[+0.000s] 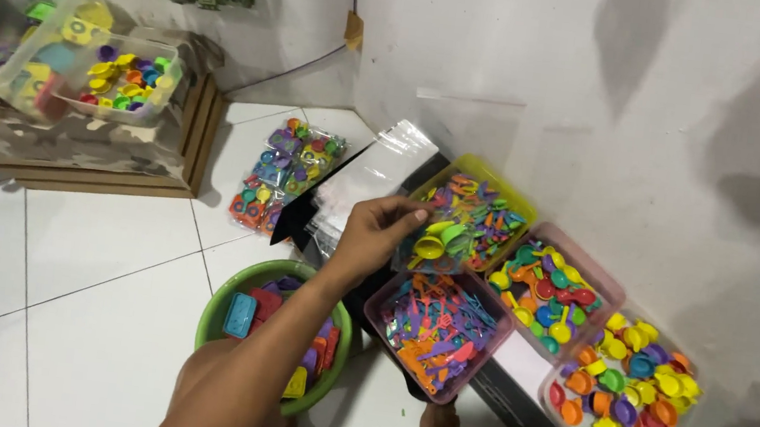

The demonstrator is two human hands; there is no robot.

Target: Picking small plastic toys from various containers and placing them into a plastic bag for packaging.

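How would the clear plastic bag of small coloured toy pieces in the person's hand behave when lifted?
The clear plastic bag held by the left hand probably sags, being thin film. It seems light, since only small plastic pieces fill it. The glossy film may be slippery.

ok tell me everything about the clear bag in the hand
The clear bag is thin, see-through plastic, crinkled and glossy, holding small toy pieces, mostly yellow and green cup-like shapes. The left hand pinches its top edge with the fingers, so it hangs above the trays, between the yellow tray and the pink tray. Whether it touches them is unclear.
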